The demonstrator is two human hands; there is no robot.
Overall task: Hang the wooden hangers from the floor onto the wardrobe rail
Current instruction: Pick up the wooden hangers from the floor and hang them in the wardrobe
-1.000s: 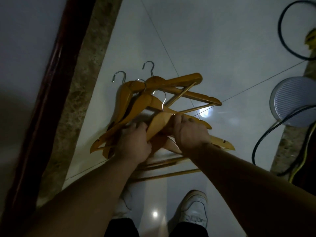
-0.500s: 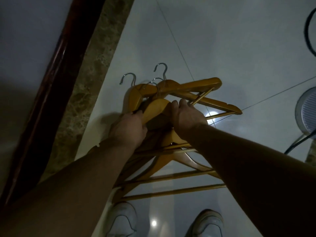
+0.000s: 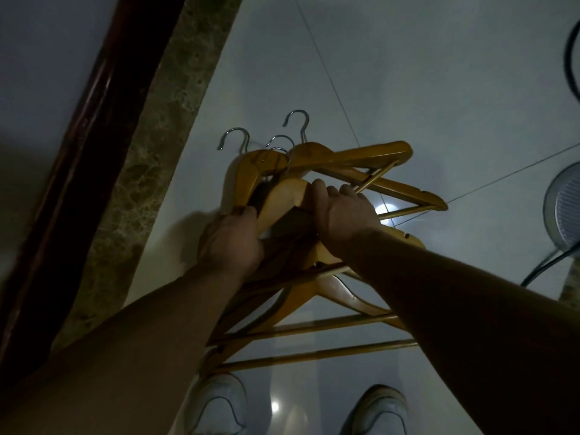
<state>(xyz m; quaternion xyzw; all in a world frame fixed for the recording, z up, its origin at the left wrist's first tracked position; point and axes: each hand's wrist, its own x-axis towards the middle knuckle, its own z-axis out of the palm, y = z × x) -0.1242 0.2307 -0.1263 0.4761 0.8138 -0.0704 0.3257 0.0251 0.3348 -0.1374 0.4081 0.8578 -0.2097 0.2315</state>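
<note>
Head view, left hand [image 3: 230, 243], right hand [image 3: 342, 211] gripping wooden hangers [image 3: 354, 157], shoes [image 3: 216, 406] below, perhaps a fan [image 3: 565, 205] right

Head view looks steeply down (close) at the floor [image 3: 439, 89].

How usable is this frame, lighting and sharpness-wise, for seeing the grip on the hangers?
Head view: dim overall, forearms nearly silhouetted. Head view: two glare spots on the glossy floor, one beside the right hand. Head view: wooden hangers and left hand are readable; the round ribbed disc at the right edge is smeared.
</note>
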